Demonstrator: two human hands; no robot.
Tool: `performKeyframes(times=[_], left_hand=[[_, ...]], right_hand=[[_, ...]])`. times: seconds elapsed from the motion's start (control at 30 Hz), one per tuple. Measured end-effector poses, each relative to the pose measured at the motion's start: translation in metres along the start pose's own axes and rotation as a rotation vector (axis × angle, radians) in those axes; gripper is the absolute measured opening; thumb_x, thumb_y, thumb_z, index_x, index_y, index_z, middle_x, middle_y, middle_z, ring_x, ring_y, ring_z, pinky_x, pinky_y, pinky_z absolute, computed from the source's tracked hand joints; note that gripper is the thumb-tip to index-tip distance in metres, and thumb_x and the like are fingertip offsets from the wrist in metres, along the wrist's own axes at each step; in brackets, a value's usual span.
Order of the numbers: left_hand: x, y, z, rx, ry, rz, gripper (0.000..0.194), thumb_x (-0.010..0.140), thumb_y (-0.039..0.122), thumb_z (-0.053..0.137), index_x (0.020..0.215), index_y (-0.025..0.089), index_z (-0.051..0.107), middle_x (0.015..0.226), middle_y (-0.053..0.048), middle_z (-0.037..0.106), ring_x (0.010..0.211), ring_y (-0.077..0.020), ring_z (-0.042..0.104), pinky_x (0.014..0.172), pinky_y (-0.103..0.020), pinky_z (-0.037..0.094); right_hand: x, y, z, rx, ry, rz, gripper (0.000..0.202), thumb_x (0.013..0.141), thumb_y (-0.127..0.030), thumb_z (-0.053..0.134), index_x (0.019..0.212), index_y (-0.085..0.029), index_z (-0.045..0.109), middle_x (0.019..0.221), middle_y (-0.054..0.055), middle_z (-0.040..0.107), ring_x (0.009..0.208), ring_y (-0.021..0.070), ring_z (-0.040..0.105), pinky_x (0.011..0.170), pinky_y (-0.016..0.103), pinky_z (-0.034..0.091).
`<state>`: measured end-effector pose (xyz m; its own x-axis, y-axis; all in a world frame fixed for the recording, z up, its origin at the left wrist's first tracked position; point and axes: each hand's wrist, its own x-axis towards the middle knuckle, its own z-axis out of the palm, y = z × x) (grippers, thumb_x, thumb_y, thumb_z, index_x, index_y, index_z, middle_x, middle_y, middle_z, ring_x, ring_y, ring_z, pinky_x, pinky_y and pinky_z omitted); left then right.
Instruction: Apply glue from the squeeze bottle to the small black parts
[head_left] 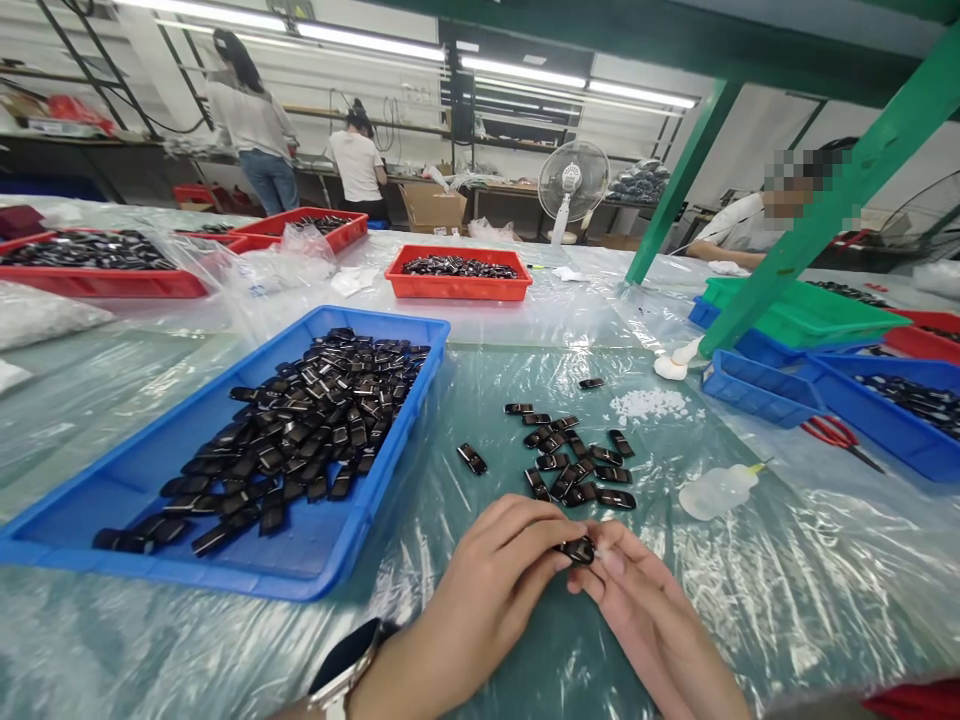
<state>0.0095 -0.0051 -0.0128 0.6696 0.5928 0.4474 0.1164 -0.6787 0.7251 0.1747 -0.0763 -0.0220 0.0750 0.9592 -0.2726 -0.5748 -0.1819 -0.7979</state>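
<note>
My left hand [502, 575], with a watch [349, 655] at its wrist, pinches a small glossy black casing [577, 550] between thumb and fingers. At the right end of that casing, the fingers of my right hand [649, 590] are closed. Something pale and tiny shows at their tips, too small to name. Just beyond the hands lies a loose group of similar black casings [577, 470], with one single casing [472, 459] off to the left. A heap of small white pieces [649, 404] sits behind the group. To the right, a translucent squeeze bottle [718, 492] lies on its side.
A large blue tray [330, 570] of black casings stands at left. Red trays [459, 288] are farther back. Blue bins [761, 390], a green tray [810, 318] and red-handled scissors [831, 430] lie right, near a slanted green post [825, 190]. Plastic sheeting covers the table. Several people work beyond.
</note>
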Motion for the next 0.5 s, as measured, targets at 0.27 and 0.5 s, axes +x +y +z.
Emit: performKeyframes(times=[0.27, 0.5], left_hand=[[0.000, 0.006, -0.001, 0.096, 0.017, 0.115, 0.031, 0.104, 0.012, 0.045, 0.132, 0.025, 0.052, 0.118, -0.006, 0.063, 0.107, -0.0194, 0.057, 0.090, -0.033, 0.050], [-0.007, 0.027, -0.012, 0.400, 0.083, 0.322, 0.028, 0.106, 0.015, 0.038, 0.127, 0.015, 0.056, 0.111, -0.009, 0.073, 0.100, -0.0206, 0.064, 0.087, -0.034, 0.056]], right_hand=[[0.000, 0.004, -0.006, -0.113, -0.046, -0.090, 0.021, 0.086, -0.051, 0.068, 0.090, -0.031, 0.064, 0.091, 0.004, 0.061, 0.077, 0.0221, 0.061, 0.067, 0.037, 0.057], [-0.001, 0.027, -0.001, -0.343, -0.041, -0.256, 0.037, 0.086, -0.066, 0.054, 0.095, -0.031, 0.061, 0.093, 0.009, 0.067, 0.068, 0.0258, 0.065, 0.051, 0.037, 0.053]])
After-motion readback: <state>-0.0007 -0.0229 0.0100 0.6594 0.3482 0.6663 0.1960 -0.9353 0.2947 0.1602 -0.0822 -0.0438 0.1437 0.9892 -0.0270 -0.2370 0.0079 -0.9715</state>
